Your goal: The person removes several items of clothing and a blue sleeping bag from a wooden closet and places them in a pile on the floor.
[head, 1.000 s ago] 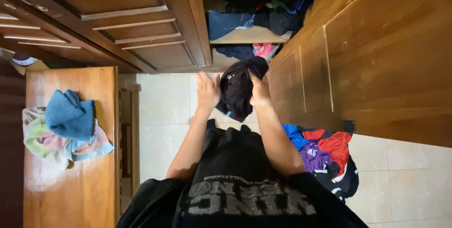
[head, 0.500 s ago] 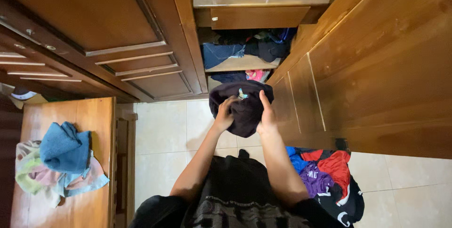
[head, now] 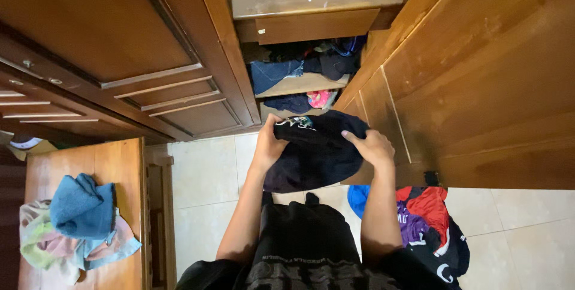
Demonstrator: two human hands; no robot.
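Dark garment [head: 314,158] bundled between both hands, held in the air in front of the open wardrobe [head: 299,80]. Left hand [head: 269,143] clamps its 9 o'clock edge, fingers curled into the cloth; right hand [head: 372,146] grips the 3 o'clock edge, thumb on top. Judged: soft, light, limp fabric, no fragility, sags wherever unsupported, so hold at two opposite edges or a fold line, as here. Small pale print shows near 11 o'clock on the bundle.

Shelf [head: 302,84] at 12 o'clock is already packed with jeans and dark clothes, little free room; lower shelf also holds clothes. Open wardrobe door [head: 473,86] stands close at 3 o'clock, closed door panel [head: 120,56] at 10 o'clock: narrow channel. Clothes pile [head: 428,221] on floor [head: 206,176] at 4 o'clock. Counter [head: 117,164] at 8 o'clock carries a blue towel [head: 81,206].
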